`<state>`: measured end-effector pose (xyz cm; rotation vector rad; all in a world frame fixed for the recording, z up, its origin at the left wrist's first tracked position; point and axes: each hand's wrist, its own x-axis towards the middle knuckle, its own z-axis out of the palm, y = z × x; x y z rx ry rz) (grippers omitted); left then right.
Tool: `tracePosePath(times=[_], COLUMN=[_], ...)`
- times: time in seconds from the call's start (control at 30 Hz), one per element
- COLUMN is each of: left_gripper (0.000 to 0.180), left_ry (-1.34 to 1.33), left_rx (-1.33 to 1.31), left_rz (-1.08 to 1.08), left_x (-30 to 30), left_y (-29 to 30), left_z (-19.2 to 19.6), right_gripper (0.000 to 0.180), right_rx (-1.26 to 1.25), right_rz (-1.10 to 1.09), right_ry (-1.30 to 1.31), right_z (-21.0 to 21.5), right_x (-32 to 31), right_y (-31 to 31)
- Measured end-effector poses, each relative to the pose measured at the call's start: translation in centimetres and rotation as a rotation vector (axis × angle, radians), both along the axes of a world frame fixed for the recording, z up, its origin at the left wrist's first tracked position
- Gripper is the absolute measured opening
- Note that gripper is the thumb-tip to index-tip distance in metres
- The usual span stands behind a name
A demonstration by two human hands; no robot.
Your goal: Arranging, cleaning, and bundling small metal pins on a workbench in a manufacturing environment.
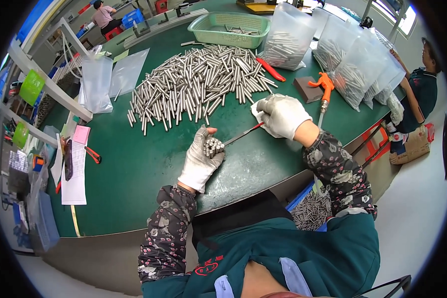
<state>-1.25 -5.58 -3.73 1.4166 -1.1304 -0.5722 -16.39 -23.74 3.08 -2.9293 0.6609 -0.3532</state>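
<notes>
My left hand [201, 158], in a white glove, grips a bundle of short metal tubes [213, 146] held on end above the green table [134, 169]. My right hand [282, 115], also gloved, holds a thin tool with a red handle [243, 134] and a white cloth; the tool's tip points at the bundle's ends. Behind both hands lies a big loose pile of the same metal tubes [198, 84].
A green basket [228, 27] and clear bags of tubes [355, 67] stand at the back. An orange air gun [325, 87] and a dark block [307, 89] lie right of the pile. Papers and a red cutter [92, 154] sit at left. A person [422, 89] sits at right.
</notes>
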Motion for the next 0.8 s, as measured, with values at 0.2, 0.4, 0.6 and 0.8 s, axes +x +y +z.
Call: tracePosePath(times=[0.2, 0.4, 0.6, 0.8], left_gripper=[0.056, 0.065, 0.066, 0.067], left_ry=[-0.037, -0.053, 0.014, -0.043], left_rx=[0.009, 0.067, 0.1, 0.042], left_rz=[0.001, 0.024, 0.015, 0.028], left_x=[0.1, -0.1, -0.1, -0.2], left_y=[0.1, 0.3, 0.4, 0.2], left_z=[-0.1, 0.5, 0.6, 0.5], right_gripper=[0.028, 0.05, 0.041, 0.021], right_rx=[-0.154, -0.113, -0.157, -0.17], right_rz=[-0.079, -0.297, -0.24, 0.062], right_ry=[0.119, 0.222, 0.199, 0.046], right_z=[0.4, -0.1, 0.3, -1.9], right_x=[-0.7, -2.3, -1.6, 0.3], right_y=[1.8, 1.2, 1.9, 3.1])
